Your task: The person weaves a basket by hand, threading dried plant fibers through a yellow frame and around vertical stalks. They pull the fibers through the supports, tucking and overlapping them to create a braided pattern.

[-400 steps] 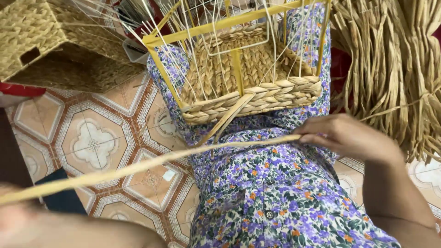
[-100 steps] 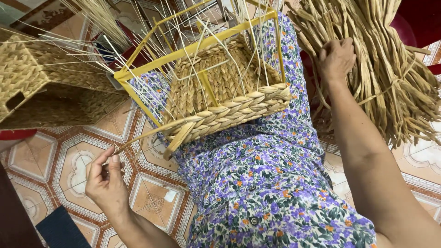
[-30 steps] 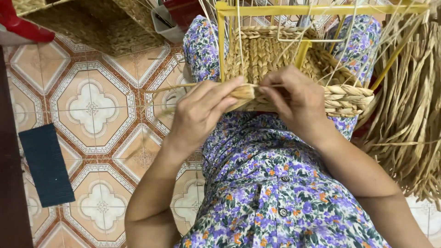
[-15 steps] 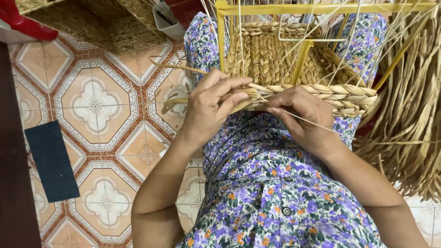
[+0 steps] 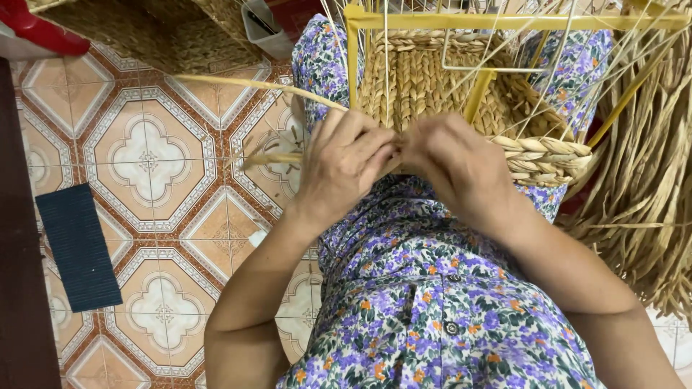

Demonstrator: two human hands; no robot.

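Observation:
A half-woven straw basket (image 5: 432, 79) on a yellow metal frame (image 5: 461, 20) rests on my lap, over a purple flowered dress. My left hand (image 5: 342, 162) and my right hand (image 5: 454, 162) meet at the basket's near rim, fingers pinched together on a straw strand (image 5: 267, 86). The strand's loose end arcs off to the left above the floor. A braided rim (image 5: 544, 151) shows to the right of my right hand. Thin pale stakes rise from the frame.
A thick bundle of dried straw (image 5: 649, 187) hangs at the right. A finished woven basket (image 5: 158, 29) lies at the top left, beside a red object (image 5: 43, 29). A dark blue mat (image 5: 78, 248) lies on the patterned tile floor (image 5: 151, 158).
Both hands have drawn closer together at the rim's middle. The loose strand now arcs up and left. The view has shifted slightly.

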